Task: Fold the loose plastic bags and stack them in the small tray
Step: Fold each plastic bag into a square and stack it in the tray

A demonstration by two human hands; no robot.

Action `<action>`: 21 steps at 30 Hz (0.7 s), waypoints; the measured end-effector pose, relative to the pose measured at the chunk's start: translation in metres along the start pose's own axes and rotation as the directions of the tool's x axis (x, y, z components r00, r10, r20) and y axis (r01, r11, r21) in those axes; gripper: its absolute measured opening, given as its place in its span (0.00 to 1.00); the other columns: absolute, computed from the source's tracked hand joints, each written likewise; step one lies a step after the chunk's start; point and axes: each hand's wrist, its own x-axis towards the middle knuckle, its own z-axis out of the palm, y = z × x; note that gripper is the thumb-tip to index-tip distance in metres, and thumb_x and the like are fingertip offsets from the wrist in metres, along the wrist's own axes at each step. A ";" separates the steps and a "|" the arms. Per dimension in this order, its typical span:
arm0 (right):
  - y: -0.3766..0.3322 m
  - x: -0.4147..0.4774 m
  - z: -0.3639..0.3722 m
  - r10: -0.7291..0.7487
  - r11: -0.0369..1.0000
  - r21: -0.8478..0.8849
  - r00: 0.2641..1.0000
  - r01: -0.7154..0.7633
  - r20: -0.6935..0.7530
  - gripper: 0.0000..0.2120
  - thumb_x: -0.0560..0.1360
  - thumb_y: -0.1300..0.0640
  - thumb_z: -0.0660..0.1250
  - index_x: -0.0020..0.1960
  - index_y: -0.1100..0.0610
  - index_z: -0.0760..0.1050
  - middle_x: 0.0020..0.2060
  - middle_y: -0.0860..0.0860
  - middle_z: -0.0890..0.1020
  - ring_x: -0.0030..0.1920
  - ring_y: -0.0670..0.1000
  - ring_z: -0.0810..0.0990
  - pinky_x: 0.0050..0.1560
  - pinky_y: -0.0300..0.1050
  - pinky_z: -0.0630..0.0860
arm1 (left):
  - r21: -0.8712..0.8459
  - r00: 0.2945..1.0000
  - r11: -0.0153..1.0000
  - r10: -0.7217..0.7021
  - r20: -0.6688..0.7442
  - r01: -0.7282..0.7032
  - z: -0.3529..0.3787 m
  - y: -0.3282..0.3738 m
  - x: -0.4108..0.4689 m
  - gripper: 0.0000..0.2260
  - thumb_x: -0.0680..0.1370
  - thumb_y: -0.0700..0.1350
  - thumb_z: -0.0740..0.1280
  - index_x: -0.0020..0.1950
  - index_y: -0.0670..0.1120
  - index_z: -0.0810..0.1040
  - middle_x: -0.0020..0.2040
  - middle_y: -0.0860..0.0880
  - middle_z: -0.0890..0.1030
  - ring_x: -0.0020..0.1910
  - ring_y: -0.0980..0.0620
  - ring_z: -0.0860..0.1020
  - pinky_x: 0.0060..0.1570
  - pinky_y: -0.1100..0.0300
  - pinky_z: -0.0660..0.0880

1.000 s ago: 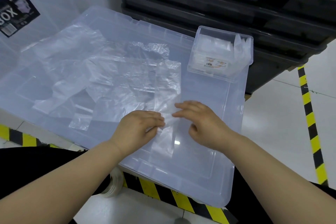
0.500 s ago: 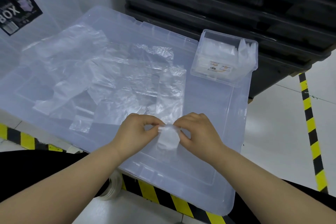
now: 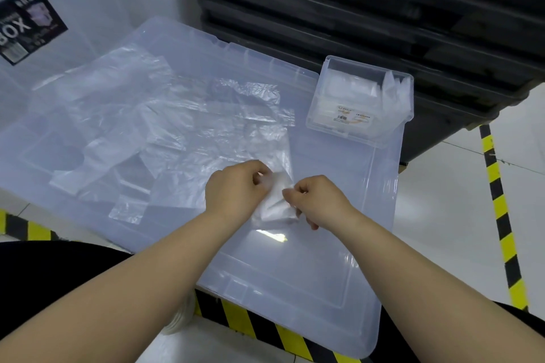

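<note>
A small folded plastic bag [image 3: 275, 200] is pinched between both hands just above the clear bin lid [image 3: 324, 259]. My left hand [image 3: 236, 186] grips its upper left edge and my right hand [image 3: 318, 200] grips its right side. Several loose, flattened plastic bags [image 3: 177, 127] lie spread over the lid's left and middle. At the lid's far right corner stands the small clear tray [image 3: 342, 124], with folded bags [image 3: 351, 88] stacked inside and one [image 3: 395, 94] standing against its right wall.
Stacked black crates [image 3: 368, 9] rise behind the tray. A large clear box with a black label [image 3: 26, 23] stands at the far left. Yellow-black hazard tape [image 3: 501, 209] marks the white floor to the right and under the lid's near edge.
Both hands went from pressing the bag flat on the lid to pinching it into a small bundle. The bundle now sits slightly lifted and tilted between the fingers.
</note>
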 end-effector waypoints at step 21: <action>-0.004 -0.007 -0.005 -0.084 0.971 -0.237 0.983 0.043 -0.166 0.12 0.77 0.46 0.60 0.51 0.55 0.64 0.43 0.50 0.79 0.38 0.53 0.79 0.41 0.42 0.68 | 0.381 0.674 0.616 0.738 0.026 -0.690 0.014 -0.044 -0.033 0.18 0.74 0.49 0.57 0.44 0.44 0.84 0.48 0.48 0.84 0.45 0.51 0.83 0.56 0.57 0.65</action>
